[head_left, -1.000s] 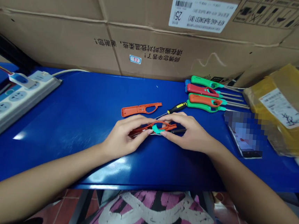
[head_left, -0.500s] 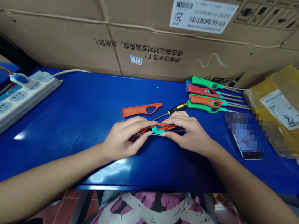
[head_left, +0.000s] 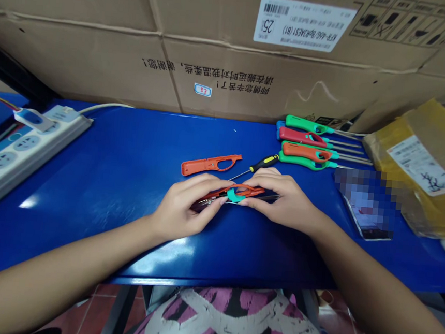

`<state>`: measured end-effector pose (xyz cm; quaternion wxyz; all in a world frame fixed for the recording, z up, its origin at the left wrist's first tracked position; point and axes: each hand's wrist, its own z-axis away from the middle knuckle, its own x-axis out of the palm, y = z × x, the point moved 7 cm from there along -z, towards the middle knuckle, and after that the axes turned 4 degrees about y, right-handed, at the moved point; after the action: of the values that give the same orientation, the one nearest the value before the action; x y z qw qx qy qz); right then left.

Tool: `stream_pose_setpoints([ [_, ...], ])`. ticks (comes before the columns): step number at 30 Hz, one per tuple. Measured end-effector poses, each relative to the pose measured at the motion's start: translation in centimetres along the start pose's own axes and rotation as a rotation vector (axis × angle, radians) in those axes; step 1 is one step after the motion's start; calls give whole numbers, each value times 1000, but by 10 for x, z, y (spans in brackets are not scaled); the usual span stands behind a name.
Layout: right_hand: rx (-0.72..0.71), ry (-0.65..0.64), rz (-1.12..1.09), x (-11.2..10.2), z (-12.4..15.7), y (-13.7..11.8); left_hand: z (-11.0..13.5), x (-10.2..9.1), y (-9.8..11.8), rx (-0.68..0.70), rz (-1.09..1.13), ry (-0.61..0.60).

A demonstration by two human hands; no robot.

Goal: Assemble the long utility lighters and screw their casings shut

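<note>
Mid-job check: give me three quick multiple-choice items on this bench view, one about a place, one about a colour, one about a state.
1. Where does the loose orange shell half lie?
A. On the power strip
B. On the blue table, beyond the hands
C. On the yellow parcel

2. What colour is the small trigger piece on the lighter body held between the hands?
A. Teal
B. Yellow
C. White

3. How is the red lighter body held?
A. Lying untouched
B. By the left hand alone
C. By both hands

Answers: 1 B, it lies on the blue table past the fingers. 2 A, teal shows against red. 3 C, the left hand and the right hand both pinch it.
</note>
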<state>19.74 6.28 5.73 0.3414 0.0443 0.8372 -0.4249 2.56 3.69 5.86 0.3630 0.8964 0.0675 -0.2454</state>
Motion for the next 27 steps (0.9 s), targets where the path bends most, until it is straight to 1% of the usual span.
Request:
stream_pose_setpoints([
  [6, -28, 65, 48, -3, 1, -3, -1, 3, -9, -126, 41, 1],
  [9, -36, 99, 72, -5, 1, -5, 1, 7, -14, -184, 80, -33],
  [14, -8, 104, 95, -6, 1, -4, 4, 17, -28, -444, 316, -109],
  [16, -12, 105, 106, -6, 1, -4, 4, 21, -31, -497, 416, -146],
  [20, -38, 100, 112, -6, 1, -5, 3, 24, -32, -531, 526, -190],
  [24, -46, 87, 109, -4, 1, -5, 2, 26, -31, -546, 569, -220],
  [27, -43, 89, 109, -3, 1, -5, 2, 26, -30, -542, 591, -221],
])
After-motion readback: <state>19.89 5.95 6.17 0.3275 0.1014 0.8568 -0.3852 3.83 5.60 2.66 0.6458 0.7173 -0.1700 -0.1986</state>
